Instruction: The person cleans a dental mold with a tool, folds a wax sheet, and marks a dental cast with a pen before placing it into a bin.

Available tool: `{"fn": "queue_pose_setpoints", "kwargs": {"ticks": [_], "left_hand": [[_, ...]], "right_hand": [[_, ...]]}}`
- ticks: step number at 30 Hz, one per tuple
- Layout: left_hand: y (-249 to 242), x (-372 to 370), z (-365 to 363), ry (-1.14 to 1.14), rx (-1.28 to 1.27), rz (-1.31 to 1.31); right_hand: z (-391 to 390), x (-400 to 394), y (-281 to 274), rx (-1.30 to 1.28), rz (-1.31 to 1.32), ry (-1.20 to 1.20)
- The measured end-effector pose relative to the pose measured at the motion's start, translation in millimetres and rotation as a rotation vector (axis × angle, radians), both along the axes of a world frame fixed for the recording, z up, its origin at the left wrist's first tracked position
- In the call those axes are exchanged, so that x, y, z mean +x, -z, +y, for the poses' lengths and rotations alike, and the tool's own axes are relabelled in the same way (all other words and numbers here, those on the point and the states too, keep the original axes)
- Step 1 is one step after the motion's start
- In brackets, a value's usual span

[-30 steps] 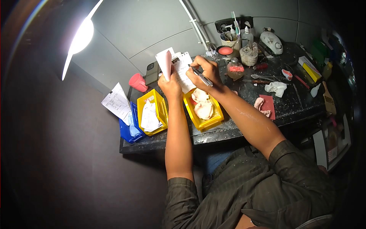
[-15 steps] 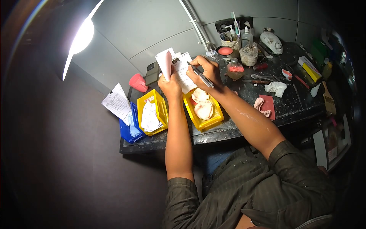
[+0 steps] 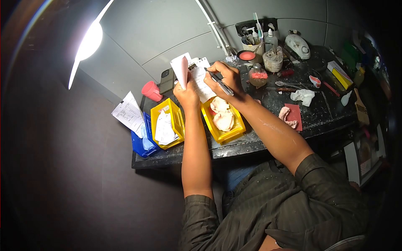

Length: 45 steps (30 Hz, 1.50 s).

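Fingers of my left hand (image 3: 187, 94) are closed on a bundle of paper slips (image 3: 180, 70), whose top sheets are folded back. A written sheet (image 3: 200, 82) of the bundle lies exposed to the right, with a dark clip at its top. My right hand (image 3: 226, 80) grips a pen (image 3: 222, 85), its tip end at the sheet's right side. Just below the paper, a yellow bin (image 3: 224, 137) holds pale plaster casts (image 3: 223, 119). Left of my left wrist, a second yellow bin (image 3: 179, 121) contains folded papers (image 3: 165, 129).
A blue bin (image 3: 138, 144) with a printed form (image 3: 129, 113) stands at the table's left edge. Near it are a pink cup (image 3: 151, 91) and a phone (image 3: 167, 78). Rightward lie a crumpled tissue (image 3: 303, 97), a pink wax sheet (image 3: 296, 112) and a jar (image 3: 273, 60).
My right hand with the pen has shifted very slightly to the left over the sheet. My left hand and the paper bundle look almost unmoved.
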<state>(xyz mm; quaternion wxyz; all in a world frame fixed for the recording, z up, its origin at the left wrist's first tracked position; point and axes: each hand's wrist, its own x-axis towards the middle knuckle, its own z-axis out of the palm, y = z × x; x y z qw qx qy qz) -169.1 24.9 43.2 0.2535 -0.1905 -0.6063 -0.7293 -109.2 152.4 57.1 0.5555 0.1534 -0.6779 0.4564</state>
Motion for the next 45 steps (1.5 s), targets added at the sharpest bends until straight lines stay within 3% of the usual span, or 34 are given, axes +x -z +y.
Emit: {"fn": "queue_pose_setpoints", "kwargs": {"ticks": [18, 22, 23, 25, 27, 29, 30, 32, 33, 37, 40, 45], "left_hand": [[-2, 5, 0, 0.013, 0.053, -0.084], [-3, 10, -6, 0.086, 0.092, -0.114], [-4, 11, -8, 0.085, 0.092, -0.104], [-3, 13, -11, 0.074, 0.089, -0.058], [-2, 13, -15, 0.118, 0.09, -0.047], [-4, 20, -13, 0.211, 0.187, 0.06], [-9, 27, -16, 0.212, 0.182, 0.066], [-21, 42, -18, 0.443, 0.314, 0.265], [-19, 37, -23, 0.284, 0.182, 0.401], [-9, 38, -31, 0.442, 0.346, 0.379], [-10, 35, -33, 0.228, 0.092, 0.445], [-7, 31, -30, 0.222, 0.118, 0.438]], "right_hand": [[6, 5, 1, -0.059, 0.008, 0.047], [15, -3, -1, -0.19, 0.118, -0.093], [25, -6, -4, -0.043, 0.255, 0.128], [24, -7, -8, -0.177, 0.195, 0.134], [24, 11, -11, -0.438, -0.078, -0.155], [31, -2, -3, -0.335, 0.032, -0.02], [30, 10, -10, -0.343, -0.085, -0.098], [33, 23, -18, -0.279, -0.122, -0.076], [35, 27, -21, -0.213, -0.164, -0.053], [42, 25, -19, -0.167, -0.16, -0.123], [41, 23, -16, -0.18, -0.203, -0.128], [42, 19, -11, -0.198, -0.28, -0.184]]}}
